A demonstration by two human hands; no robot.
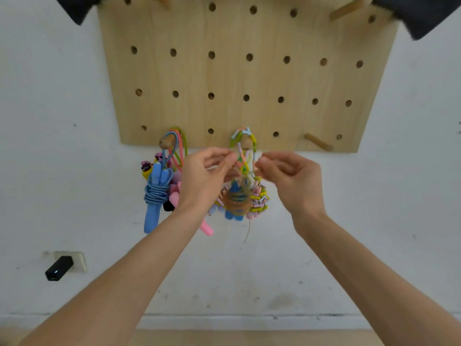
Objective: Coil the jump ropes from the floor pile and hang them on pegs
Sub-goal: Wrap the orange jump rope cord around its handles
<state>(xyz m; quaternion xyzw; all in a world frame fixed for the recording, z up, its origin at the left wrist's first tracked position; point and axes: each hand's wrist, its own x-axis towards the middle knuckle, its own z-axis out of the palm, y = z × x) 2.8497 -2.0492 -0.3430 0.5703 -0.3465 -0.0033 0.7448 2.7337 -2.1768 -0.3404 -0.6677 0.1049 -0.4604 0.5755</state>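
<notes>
Both forearms reach up from the lower corners, bare, converging on the bottom row of the pegboard (249,78).

Left hand (207,176): fingers curled, thumb pressed to forefinger, a narrow pinch just under the middle peg (247,143). Right hand (287,176): fingers curled too, tips closed on a thin strand close beside the left pinch. Some motion blur; as far as it shows, both pinch the thin top loop of the tan rope (237,198).

Tan rope: wound in a tight bundle round a pair of blue handles, dangling between the two wrists, below the middle peg. One loose thin end trails down beneath it.

Same peg carries a beaded rope (259,201), pastel, yellow and pink segments. Its loop is over the peg; the bulk is bunched just behind and right of the tan bundle.

Left peg (166,141): several ropes crowded on it. A blue rope (156,193) is coiled round its own blue handles; pink, orange and green cords hang beside it, partly hidden by the left wrist.

Right peg (319,142), same row, angled, well apart from the hands.

Pegboard is pale wood on a white scuffed wall. Low on the wall at left, a socket with a black plug (59,267).
</notes>
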